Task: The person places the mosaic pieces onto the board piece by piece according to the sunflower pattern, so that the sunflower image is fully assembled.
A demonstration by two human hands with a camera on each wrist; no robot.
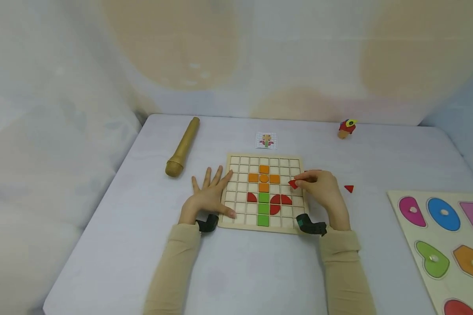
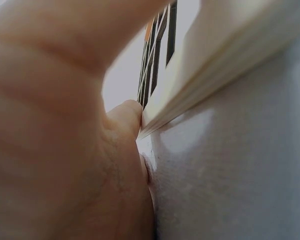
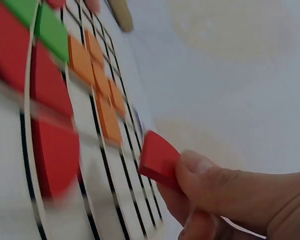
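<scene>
Head: left hand [image 1: 208,197] spread at wooden grid board [image 1: 275,187], right hand [image 1: 322,189] pinching red piece [image 1: 293,183] over its right side; knobbed puzzle [image 1: 421,233] cut off. Left wrist: palm blocks much. Right wrist: red piece smooth, curve-edged, partly finger-covered.

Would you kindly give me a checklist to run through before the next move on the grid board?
1. Grip on the held red piece: ok, the right hand pinches it.
2. Left hand on the grid board: ok, spread across its left edge.
3. Pattern card uncovered: ok, lying beyond the board.
4. Held red piece seated in a cell: not ok.
5. Placed red pieces even about the green squares: not ok, one left, three right.
6. Exact target cell: cannot tell.
</scene>
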